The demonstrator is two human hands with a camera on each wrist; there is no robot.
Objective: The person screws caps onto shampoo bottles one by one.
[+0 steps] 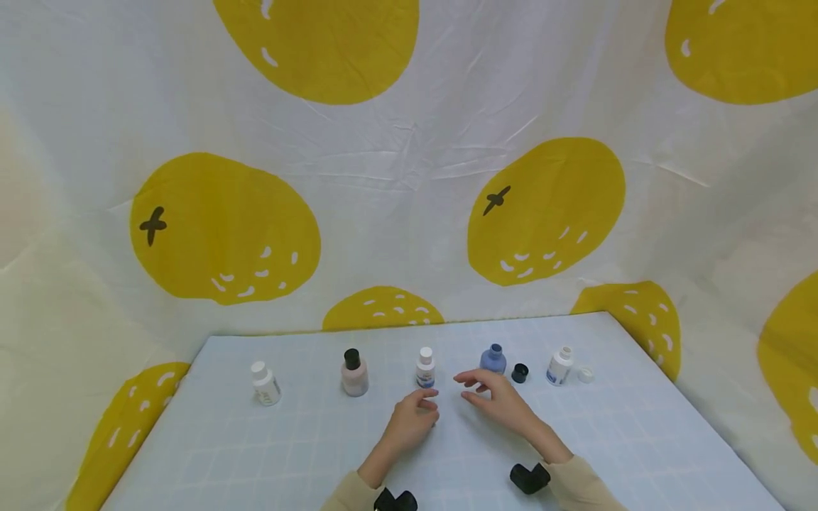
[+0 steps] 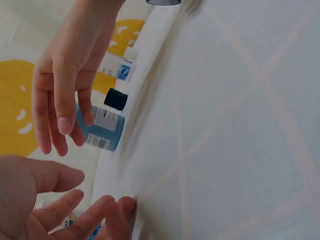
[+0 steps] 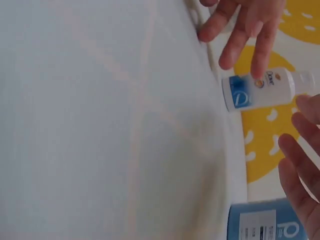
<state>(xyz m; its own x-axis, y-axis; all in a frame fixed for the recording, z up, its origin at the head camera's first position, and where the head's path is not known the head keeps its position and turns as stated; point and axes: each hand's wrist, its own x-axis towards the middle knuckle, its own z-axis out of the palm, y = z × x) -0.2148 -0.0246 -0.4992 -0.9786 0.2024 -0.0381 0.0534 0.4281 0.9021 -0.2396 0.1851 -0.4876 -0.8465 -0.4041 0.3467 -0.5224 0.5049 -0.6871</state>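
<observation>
A white bottle with a white cap point(image 1: 425, 364) stands upright at the middle of the table; its blue-marked label shows in the right wrist view, where the bottle point(image 3: 270, 90) lies sideways in the picture. My left hand point(image 1: 410, 424) hovers just in front of it, fingers loosely bent and holding nothing. To the right, my right hand point(image 1: 501, 406) is in the air before an uncapped blue bottle point(image 1: 493, 359), its fingers relaxed and nothing between them. A black cap point(image 1: 520, 373) lies beside that bottle. Between the two hands there is a small gap.
Farther right stand an uncapped white bottle point(image 1: 559, 367) and a loose white cap point(image 1: 585, 375). On the left are a pale pink bottle with a black cap point(image 1: 354, 378) and another white bottle point(image 1: 265, 385). A light blue checked cloth point(image 1: 255, 454) covers the table; a fruit-print curtain point(image 1: 396, 213) hangs behind.
</observation>
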